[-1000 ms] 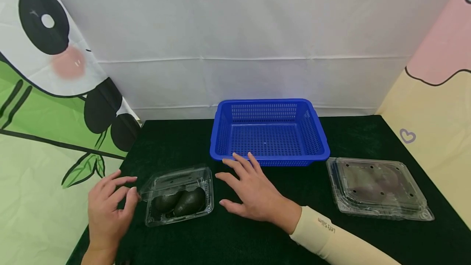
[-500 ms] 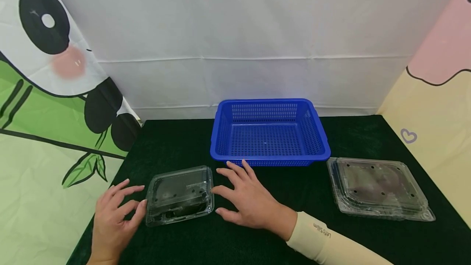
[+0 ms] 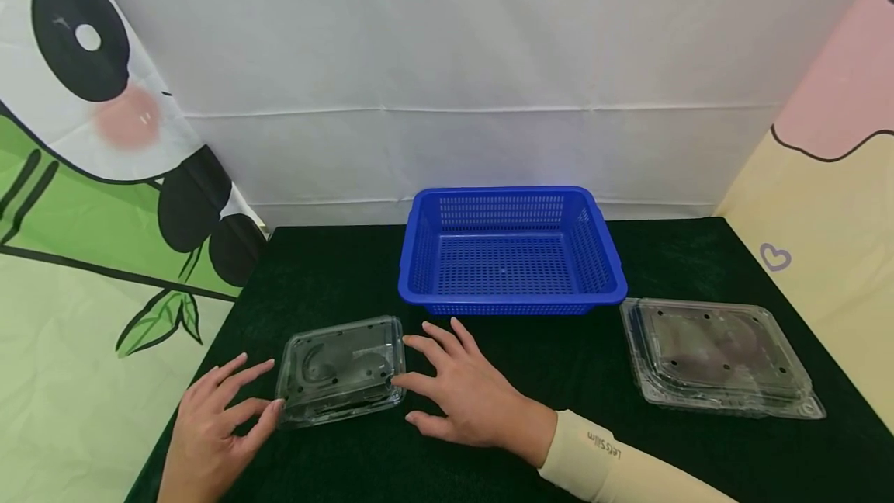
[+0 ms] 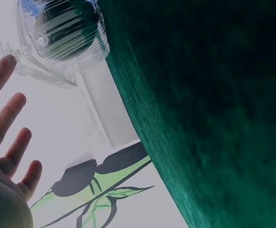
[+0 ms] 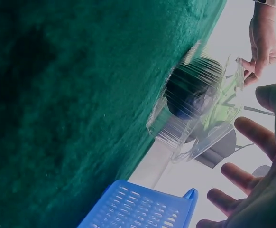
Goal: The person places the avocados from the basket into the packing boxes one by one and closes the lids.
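Note:
A clear plastic clamshell box [image 3: 342, 371] lies at the left of the table, its lid lowered over the base. Dark, rounded fruit that look like avocados [image 5: 190, 90] sit inside, dimly seen through the lid in the head view. In the right wrist view the lid [image 5: 218, 128] stands at an angle to the base, a gap between them. My left hand [image 3: 213, 429] is at the box's left front corner, a fingertip touching the lid's edge, fingers spread. My right hand [image 3: 475, 398] hovers at the box's right side with fingers spread and holds nothing.
Behind the hands, a blue plastic basket [image 3: 513, 305] stands at the table's back edge. A second clear clamshell box [image 3: 726, 359], closed over blurred pale contents, lies at the right. Dark green cloth [image 3: 531, 456] covers the table; printed cloth hangs around it.
The box's lid has swung down over the dark fruit. My left hand has moved right and towards me with it. My right hand has shifted slightly left and towards me.

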`<state>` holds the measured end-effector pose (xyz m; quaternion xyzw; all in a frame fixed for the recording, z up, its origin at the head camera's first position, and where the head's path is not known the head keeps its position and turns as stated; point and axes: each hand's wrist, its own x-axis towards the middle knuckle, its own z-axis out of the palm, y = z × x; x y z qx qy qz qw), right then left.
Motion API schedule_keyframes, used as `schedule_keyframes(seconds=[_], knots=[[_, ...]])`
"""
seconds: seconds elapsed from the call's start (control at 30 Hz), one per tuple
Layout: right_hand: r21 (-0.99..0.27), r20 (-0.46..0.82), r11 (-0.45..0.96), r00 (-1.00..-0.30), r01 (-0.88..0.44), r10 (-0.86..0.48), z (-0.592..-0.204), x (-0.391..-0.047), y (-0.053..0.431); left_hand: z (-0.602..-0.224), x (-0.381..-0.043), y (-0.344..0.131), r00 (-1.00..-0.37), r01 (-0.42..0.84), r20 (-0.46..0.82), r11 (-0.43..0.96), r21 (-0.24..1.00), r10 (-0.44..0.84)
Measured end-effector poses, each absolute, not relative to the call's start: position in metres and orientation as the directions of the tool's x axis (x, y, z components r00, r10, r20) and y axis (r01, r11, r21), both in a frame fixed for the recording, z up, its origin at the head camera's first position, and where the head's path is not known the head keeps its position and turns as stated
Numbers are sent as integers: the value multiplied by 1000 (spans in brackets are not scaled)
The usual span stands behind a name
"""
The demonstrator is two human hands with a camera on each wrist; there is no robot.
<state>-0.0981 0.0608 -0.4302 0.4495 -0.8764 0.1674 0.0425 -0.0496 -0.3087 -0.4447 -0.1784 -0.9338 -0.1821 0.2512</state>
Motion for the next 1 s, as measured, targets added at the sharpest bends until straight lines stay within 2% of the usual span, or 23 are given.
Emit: schedule_keyframes(seconds=[0.47,0.7,0.8,0.9,1.0], knots=[[-260,180,538,-588,-802,-789,-442,-95,60,-447,-45,-314,-831,427,489,869,251,267],[-252,180,535,-582,-806,-793,-444,-96,59,-450,-48,-321,-871,369,453,860,352,188],[-249,178,537,-583,-806,-793,-444,-96,59,-453,-51,-325,-917,283,375,881,379,133],[-249,179,537,-583,-806,-793,-445,-96,59,-455,-52,-327,-967,191,233,903,385,105],[-249,182,538,-585,-805,-791,-445,-96,59,-456,-54,-327,-990,136,91,911,390,108]])
